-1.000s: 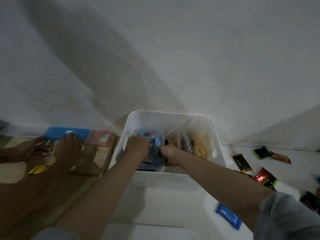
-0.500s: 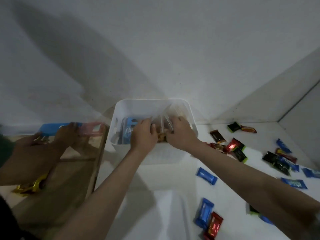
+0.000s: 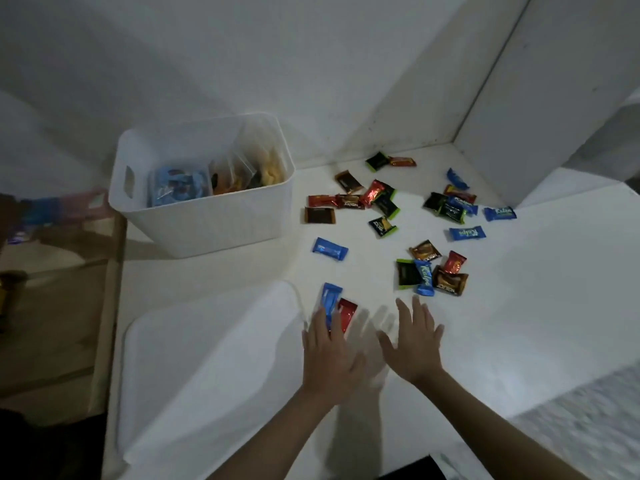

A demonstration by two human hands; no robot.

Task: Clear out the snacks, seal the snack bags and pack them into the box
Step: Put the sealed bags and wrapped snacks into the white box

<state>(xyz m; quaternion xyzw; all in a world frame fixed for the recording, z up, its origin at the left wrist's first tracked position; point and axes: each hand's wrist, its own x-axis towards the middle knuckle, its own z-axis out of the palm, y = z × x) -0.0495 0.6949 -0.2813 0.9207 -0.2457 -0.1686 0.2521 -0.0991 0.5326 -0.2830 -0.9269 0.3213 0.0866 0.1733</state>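
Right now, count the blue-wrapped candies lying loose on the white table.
7: one at the left hand, one beside the box, one in the pile beyond the right hand, four along the far right. More may hide in the piles.

Upper left, the box [image 3: 207,216] looks like matt white plastic with faint ribbing, holding clear glossy plastic bags [image 3: 239,171]. Glossy foil-like candy wrappers [image 3: 375,192] lie on the smooth white tabletop [image 3: 519,289].

white box [image 3: 207,220]: upright, bags [image 3: 180,187] inside | snacks [image 3: 384,226]: scattered beside
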